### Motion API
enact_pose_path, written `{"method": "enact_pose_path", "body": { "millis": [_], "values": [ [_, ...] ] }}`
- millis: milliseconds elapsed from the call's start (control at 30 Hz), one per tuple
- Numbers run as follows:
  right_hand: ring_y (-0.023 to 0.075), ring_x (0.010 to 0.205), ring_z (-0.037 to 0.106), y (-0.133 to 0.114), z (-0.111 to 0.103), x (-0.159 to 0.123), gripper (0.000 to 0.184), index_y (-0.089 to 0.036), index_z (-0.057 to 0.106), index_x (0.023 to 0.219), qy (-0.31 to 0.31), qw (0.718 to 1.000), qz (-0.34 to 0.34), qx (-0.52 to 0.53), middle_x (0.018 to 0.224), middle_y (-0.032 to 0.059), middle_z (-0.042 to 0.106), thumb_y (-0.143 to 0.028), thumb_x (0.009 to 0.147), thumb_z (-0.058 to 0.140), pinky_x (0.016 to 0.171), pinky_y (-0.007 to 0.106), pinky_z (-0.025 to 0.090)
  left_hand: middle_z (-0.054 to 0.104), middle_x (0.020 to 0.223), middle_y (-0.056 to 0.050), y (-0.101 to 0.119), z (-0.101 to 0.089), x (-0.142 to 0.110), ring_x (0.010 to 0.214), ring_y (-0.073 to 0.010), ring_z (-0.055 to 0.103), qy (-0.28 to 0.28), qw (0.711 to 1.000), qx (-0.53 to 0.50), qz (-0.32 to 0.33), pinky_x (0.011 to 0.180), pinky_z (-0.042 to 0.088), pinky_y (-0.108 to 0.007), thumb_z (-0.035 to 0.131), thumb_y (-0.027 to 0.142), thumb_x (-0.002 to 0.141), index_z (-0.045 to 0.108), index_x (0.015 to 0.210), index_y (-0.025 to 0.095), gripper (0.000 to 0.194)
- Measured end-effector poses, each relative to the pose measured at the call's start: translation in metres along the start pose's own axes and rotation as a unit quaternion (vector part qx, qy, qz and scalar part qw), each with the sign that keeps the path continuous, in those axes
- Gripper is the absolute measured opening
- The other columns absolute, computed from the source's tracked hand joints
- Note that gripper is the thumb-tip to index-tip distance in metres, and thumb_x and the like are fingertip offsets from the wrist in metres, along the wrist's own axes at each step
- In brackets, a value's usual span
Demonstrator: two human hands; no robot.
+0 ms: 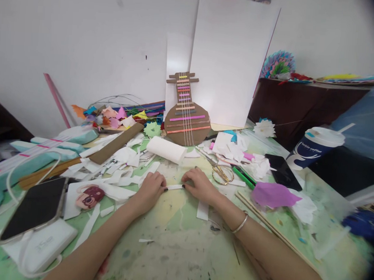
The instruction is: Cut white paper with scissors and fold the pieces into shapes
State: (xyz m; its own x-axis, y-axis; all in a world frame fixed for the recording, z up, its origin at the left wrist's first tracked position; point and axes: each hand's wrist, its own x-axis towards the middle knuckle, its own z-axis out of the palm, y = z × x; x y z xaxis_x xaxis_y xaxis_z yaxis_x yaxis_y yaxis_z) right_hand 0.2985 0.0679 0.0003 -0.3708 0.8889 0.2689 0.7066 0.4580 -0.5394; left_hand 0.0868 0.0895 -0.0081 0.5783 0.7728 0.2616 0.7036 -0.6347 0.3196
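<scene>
Between my two hands a short, narrow white paper strip (175, 187) lies level, just above or on the table. My left hand (153, 187) pinches its left end with fingers closed. At the other end, the fingers of my right hand (200, 185) are closed on the strip. Another white strip (202, 210) lies under my right wrist. Just beyond my hands rests a white paper roll (166, 150). Behind it a brown cardboard lute (188, 119) with coloured bars and white strings leans upright against a white board (230, 58).
Gold-handled scissors (223, 175), a green pen (244, 176) and wooden sticks (273, 229) lie to the right. A dark phone (283, 172) and a coffee cup (315, 147) stand beyond. At left, another phone (33, 209) rests on a white power bank (41, 245) with a cable. Paper scraps (122, 157) surround my hands.
</scene>
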Motion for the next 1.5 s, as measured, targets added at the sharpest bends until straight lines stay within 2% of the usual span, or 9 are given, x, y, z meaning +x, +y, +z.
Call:
{"method": "enact_pose_path", "body": {
  "millis": [133,333,567,700,800,1000,1200,1333,1500],
  "values": [
    [0.0143,0.079,0.051,-0.007,0.004,0.002,0.010,-0.015,0.062,0.079,-0.008,0.999,-0.023,0.023,0.080,0.0034,0.064,-0.007,0.074,0.059,0.075,0.025,0.036,0.053,0.076,-0.005,0.003,-0.001,-0.001,0.076,-0.0208,0.044,0.014,0.999,-0.035,0.007,0.068,0.039,-0.035,0.045,0.015,0.083,0.046,0.072,0.018,0.011],
    [0.0128,0.074,0.054,-0.011,0.006,0.002,0.010,-0.015,0.062,0.077,0.004,0.997,0.006,0.077,0.077,0.0019,0.064,-0.007,0.072,0.059,0.069,0.023,0.039,0.052,0.076,-0.004,0.009,-0.011,-0.004,0.075,-0.0185,0.049,0.012,0.997,-0.081,0.005,0.067,0.043,-0.032,0.039,0.017,0.085,0.049,0.075,0.018,0.014],
    [0.0102,0.064,0.057,-0.010,0.004,-0.001,0.008,-0.015,0.064,0.070,0.057,0.976,0.057,0.204,0.067,-0.0006,0.065,-0.007,0.069,0.060,0.063,0.020,0.043,0.067,0.089,-0.004,0.003,-0.012,-0.010,0.079,-0.0173,0.062,0.102,0.983,-0.154,-0.010,0.072,0.047,-0.029,0.053,0.029,0.083,0.060,0.090,0.019,0.014],
    [0.0112,0.069,0.060,-0.015,0.001,-0.002,0.006,-0.015,0.063,0.073,0.081,0.972,0.034,0.219,0.072,-0.0001,0.066,-0.010,0.071,0.060,0.067,0.021,0.045,0.070,0.086,-0.004,0.004,-0.015,-0.010,0.075,-0.0165,0.063,0.086,0.977,-0.193,-0.043,0.068,0.047,-0.027,0.054,0.028,0.082,0.068,0.089,0.019,0.018],
    [0.0116,0.070,0.060,-0.019,0.000,-0.004,0.006,-0.015,0.063,0.074,0.082,0.969,0.014,0.232,0.074,0.0006,0.066,-0.011,0.072,0.059,0.066,0.022,0.045,0.070,0.083,-0.004,0.009,-0.019,-0.009,0.071,-0.0153,0.061,0.073,0.975,-0.209,-0.026,0.062,0.045,-0.025,0.054,0.029,0.082,0.069,0.093,0.019,0.020],
    [0.0108,0.067,0.060,-0.021,0.001,-0.005,0.006,-0.015,0.064,0.074,0.082,0.973,-0.002,0.214,0.072,0.0007,0.067,-0.012,0.073,0.059,0.064,0.020,0.045,0.066,0.073,-0.002,0.017,-0.021,-0.008,0.066,-0.0134,0.058,0.059,0.975,-0.213,-0.010,0.057,0.042,-0.022,0.051,0.029,0.085,0.068,0.083,0.018,0.020],
    [0.0117,0.068,0.060,-0.021,0.003,-0.007,0.005,-0.016,0.064,0.077,0.082,0.972,-0.047,0.214,0.073,0.0020,0.066,-0.019,0.075,0.062,0.065,0.021,0.047,0.063,0.075,-0.003,0.023,-0.016,-0.009,0.068,-0.0129,0.057,0.071,0.978,-0.187,0.050,0.062,0.042,-0.022,0.046,0.023,0.087,0.065,0.086,0.018,0.019],
    [0.0111,0.063,0.058,-0.024,0.005,-0.008,0.004,-0.016,0.063,0.073,0.075,0.978,-0.052,0.186,0.069,0.0012,0.064,-0.014,0.074,0.061,0.060,0.020,0.044,0.062,0.075,-0.003,0.028,-0.011,-0.011,0.069,-0.0128,0.057,0.068,0.980,-0.180,0.058,0.063,0.042,-0.022,0.045,0.022,0.087,0.063,0.085,0.018,0.018],
    [0.0116,0.069,0.058,-0.026,0.001,-0.008,0.015,-0.016,0.061,0.075,0.050,0.986,-0.064,0.143,0.073,0.0013,0.064,-0.004,0.073,0.053,0.065,0.021,0.042,0.064,0.077,-0.003,0.030,-0.016,-0.011,0.071,-0.0131,0.058,0.078,0.979,-0.179,0.065,0.065,0.043,-0.023,0.044,0.022,0.087,0.064,0.087,0.018,0.020]
  ]
}}
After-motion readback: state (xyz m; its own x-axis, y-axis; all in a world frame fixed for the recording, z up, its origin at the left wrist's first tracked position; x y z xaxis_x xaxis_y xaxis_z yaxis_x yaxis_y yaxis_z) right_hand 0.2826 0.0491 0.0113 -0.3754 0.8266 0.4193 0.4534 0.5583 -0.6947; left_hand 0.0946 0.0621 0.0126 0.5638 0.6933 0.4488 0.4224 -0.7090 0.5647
